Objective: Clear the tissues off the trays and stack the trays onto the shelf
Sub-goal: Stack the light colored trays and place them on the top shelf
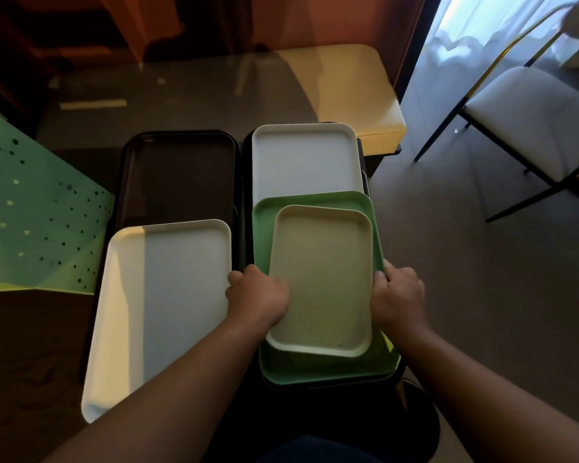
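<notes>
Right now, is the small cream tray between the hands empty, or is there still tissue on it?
Empty. The small cream tray shows only its bare inner surface, with no tissue on it; it lies flat on the green tray.

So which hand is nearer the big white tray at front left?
Left. The left hand grips the cream tray's left edge, right beside the big white tray. The right hand is on the cream tray's far side.
</notes>
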{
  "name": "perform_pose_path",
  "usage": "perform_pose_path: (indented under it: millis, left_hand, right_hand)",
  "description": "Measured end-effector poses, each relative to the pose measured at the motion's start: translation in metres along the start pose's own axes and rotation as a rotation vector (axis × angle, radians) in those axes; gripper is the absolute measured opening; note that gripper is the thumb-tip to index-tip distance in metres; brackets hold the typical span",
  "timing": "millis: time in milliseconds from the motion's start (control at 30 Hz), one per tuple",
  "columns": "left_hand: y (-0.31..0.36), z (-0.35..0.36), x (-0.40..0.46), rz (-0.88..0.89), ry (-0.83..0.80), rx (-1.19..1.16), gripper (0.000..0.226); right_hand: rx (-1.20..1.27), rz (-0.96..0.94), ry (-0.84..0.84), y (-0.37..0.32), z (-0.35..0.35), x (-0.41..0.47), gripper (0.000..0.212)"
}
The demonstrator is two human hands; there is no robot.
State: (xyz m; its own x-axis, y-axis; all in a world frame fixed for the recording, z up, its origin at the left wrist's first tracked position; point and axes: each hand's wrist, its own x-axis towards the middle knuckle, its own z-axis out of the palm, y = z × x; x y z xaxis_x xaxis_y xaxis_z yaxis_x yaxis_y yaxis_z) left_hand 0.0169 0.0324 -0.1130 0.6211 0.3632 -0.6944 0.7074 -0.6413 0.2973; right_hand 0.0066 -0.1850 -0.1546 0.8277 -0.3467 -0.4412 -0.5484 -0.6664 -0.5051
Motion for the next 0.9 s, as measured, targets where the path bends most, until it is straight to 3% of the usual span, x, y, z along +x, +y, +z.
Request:
perform_pose_path:
  millis: [67,267,367,433,567,700,900]
  left_hand:
    - [0.001,0.001,0.000,-0.016,-0.005,-0.022,0.061]
    - [-0.001,0.000,0.001,-0.041,-0.018,-0.104,0.065]
    - [0.001,-0.004,-0.004,-0.016,0.023,-0.150,0.067]
    - [0.010,-0.013,-0.005,0.012,0.083,-0.198,0.072]
    - [0.046,-0.042,0.021,0.065,0.173,-0.235,0.071]
    - [0.081,-0.065,0.055,0.129,0.220,-0.221,0.065]
    - [0.094,-0.067,0.095,0.106,0.169,-0.214,0.066]
  right_hand:
    - [0.032,0.005,-0.019,-0.001,0.000,-0.002,0.037]
    - [0.082,0.047,-0.065,-0.008,0.001,-0.014,0.057]
    - [0.142,0.059,-0.045,-0.016,-0.004,-0.016,0.043]
    - [0.176,0.059,-0.039,-0.028,-0.010,-0.011,0.046]
    - [0.238,0.059,-0.002,-0.067,-0.020,0.026,0.050]
    - [0.287,0.052,-0.033,-0.101,-0.021,0.077,0.072]
    - [0.199,0.069,-0.042,-0.128,-0.016,0.112,0.062]
